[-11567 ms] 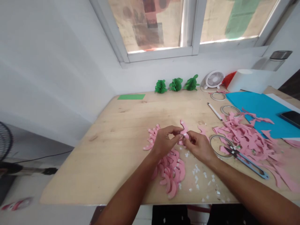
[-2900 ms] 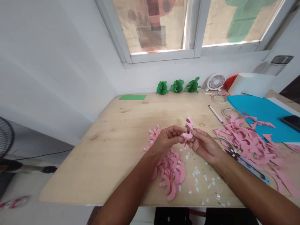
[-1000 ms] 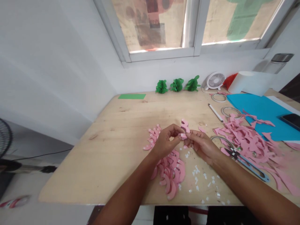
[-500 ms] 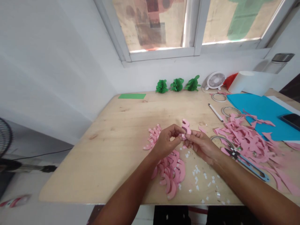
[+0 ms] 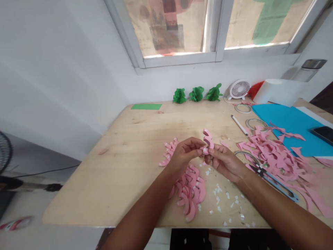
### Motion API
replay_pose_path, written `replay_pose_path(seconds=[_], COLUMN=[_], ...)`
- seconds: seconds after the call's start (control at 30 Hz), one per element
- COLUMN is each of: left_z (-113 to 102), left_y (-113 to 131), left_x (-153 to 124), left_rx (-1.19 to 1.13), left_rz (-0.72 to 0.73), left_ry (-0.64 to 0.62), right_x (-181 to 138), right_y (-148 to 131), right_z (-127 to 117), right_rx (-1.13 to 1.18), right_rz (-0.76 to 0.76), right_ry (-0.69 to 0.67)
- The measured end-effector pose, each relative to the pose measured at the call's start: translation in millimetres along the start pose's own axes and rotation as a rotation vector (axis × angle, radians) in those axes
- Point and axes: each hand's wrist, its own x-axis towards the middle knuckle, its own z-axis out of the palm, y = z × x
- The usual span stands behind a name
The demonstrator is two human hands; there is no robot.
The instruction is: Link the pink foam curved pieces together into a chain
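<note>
Above the table's middle, a curved pink paper piece (image 5: 208,140) is held between my two hands. My left hand (image 5: 187,150) pinches its lower left end with thumb and forefinger. My right hand (image 5: 223,159) grips its right side, the thumb on the front face and the other fingers curled behind. Below my left wrist lies a pile of curved pink paper pieces (image 5: 191,194), partly hidden by my forearm. Smaller pink pieces (image 5: 170,149) lie just left of my left hand. Small white scraps (image 5: 218,190) are scattered under my right hand.
Pink offcuts (image 5: 275,152) heap up on the right, with blue-handled scissors (image 5: 278,185) beside them. Tape rolls (image 5: 256,124), a white pen (image 5: 239,125), blue sheets (image 5: 281,118) and a phone (image 5: 324,133) lie beyond. Green paper figures (image 5: 196,94) and a small fan (image 5: 239,89) line the wall.
The pink paper piece has risen slightly and tipped a little to the right between my hands. Both hands keep hold of it; the things on the table stay where they were.
</note>
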Motion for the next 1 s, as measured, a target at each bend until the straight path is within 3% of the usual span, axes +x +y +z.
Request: replay_pose_path(seconds=[0.3,0.63,0.87,1.0], left_z=[6.9,9.4,9.9,10.1], left_y=[4.6,1.2,-0.1,0.4], left_x=[-3.6,-3.0,-3.3,-3.5], left_rx=[0.553,0.746,0.943,1.053], left_rz=[0.293,0.392,0.575,0.609], left_ry=[0.165,0.208,0.266,0.303], right_x=[3.6,3.6,4.3,4.9], right_y=[6.5,6.3,6.0,5.9], right_z=[-4.3,-1.5,-1.5,-1.7], right_rx=[-0.075,-0.137,-0.187,-0.242], right_rz=[-0.072,-0.109,-0.144,-0.180], right_ry=[0.084,0.153,0.186,0.241])
